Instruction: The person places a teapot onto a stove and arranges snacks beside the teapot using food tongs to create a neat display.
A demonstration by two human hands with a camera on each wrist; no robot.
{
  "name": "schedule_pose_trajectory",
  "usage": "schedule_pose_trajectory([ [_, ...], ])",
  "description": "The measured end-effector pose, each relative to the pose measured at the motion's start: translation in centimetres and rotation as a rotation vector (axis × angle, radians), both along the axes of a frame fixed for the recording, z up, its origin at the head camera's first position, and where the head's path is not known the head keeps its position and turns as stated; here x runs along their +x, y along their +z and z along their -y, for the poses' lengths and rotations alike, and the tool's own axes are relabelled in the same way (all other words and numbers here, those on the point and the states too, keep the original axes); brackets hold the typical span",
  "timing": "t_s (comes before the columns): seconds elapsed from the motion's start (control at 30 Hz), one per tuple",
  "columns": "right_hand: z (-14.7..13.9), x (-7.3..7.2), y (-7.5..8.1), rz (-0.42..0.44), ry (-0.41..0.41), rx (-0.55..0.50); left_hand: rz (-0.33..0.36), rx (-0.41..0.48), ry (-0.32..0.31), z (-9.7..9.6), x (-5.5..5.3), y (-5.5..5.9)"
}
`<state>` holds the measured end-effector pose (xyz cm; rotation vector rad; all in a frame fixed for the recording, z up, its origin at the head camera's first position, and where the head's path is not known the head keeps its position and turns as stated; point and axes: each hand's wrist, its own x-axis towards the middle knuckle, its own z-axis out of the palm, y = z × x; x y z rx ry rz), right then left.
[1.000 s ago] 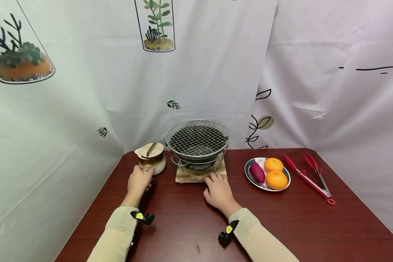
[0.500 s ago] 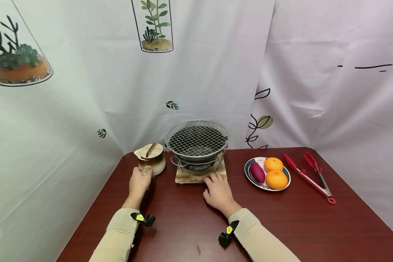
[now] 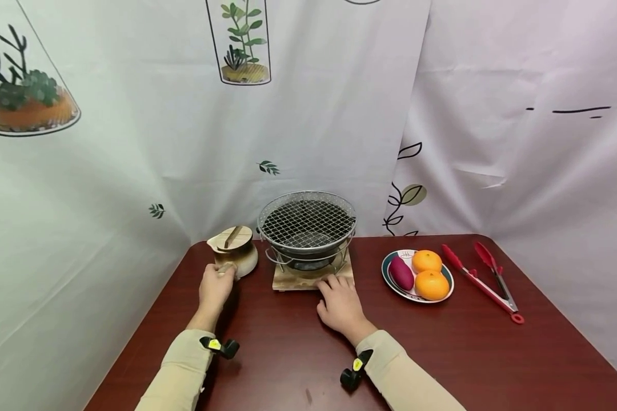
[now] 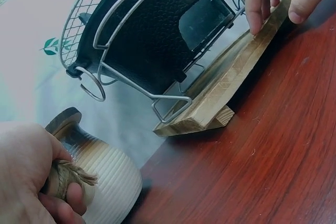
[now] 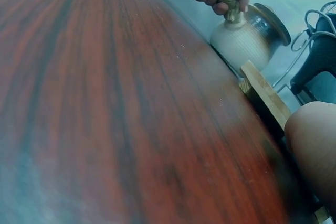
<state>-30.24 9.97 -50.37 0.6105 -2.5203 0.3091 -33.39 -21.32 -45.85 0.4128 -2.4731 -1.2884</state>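
At the table's far left stands a cream and brown ceramic pot [image 3: 245,262] with a spout and a wooden lid [image 3: 238,236]. My left hand [image 3: 216,290] grips its side handle, which is wrapped in cord [image 4: 67,177] in the left wrist view. To the pot's right, a round black tabletop grill [image 3: 308,250] with a wire mesh top [image 3: 308,224] sits in a wire frame on a wooden board [image 3: 293,279]. My right hand [image 3: 341,305] rests its fingertips on the board's front edge, with the thumb apart from it toward me.
Right of the grill, a green-rimmed plate [image 3: 388,277] holds two oranges [image 3: 432,285] and a purple oval [image 3: 401,273], perhaps a sweet potato. Red-tipped tongs [image 3: 488,290] lie spread farther right. A printed white curtain [image 3: 313,131] hangs behind the dark red table [image 3: 277,354].
The pot and my left hand have shifted very slightly to the left. My right hand stays on the board, and the head view has moved a little.
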Motion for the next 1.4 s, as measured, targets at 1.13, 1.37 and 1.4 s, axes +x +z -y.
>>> schedule_pose_trajectory([
  [1.13,-0.1,-0.3,-0.4,0.017,0.000,0.011,-0.060,-0.042,0.015,0.4,-0.3,5.1],
  [1.37,-0.1,-0.2,-0.4,0.026,-0.009,0.004,-0.064,-0.035,0.022,0.4,-0.3,6.3],
  [1.4,-0.1,-0.2,-0.4,0.024,-0.009,0.001,-0.063,-0.030,0.022,0.5,-0.3,6.5],
])
